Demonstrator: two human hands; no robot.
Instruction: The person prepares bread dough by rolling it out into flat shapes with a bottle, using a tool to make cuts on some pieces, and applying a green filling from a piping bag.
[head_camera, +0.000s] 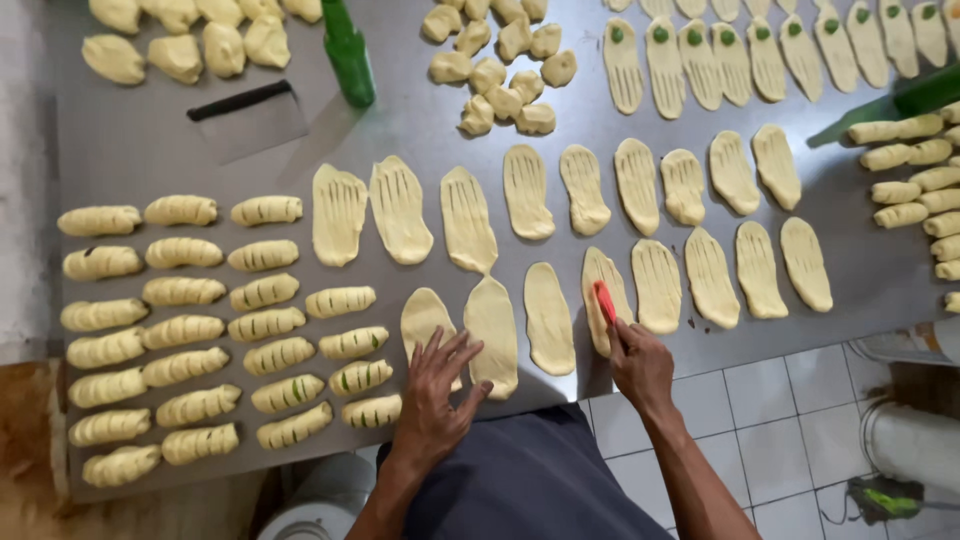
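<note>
Near edge of the steel table (140, 150): left hand (435, 395) lies flat, fingers spread wide, tips pressing the lower ends of two flattened dough ovals (490, 335). Right hand (640, 365) is closed around a red-handled cutter (605, 300), its tip on another oval (603, 275) already scored with lengthwise grooves. Dough is pale yellow, soft, matte.

Left of the hands: rows of rolled dough pieces (185, 330), ridged, some showing green filling in the slits. Farther back, more scored ovals (640, 185) in rows; a flat metal scraper (250, 120) with black handle; a green bottle (348, 55); a heap of small dough lumps (500, 65). Far edge: long ovals topped with green dabs (735, 55).
</note>
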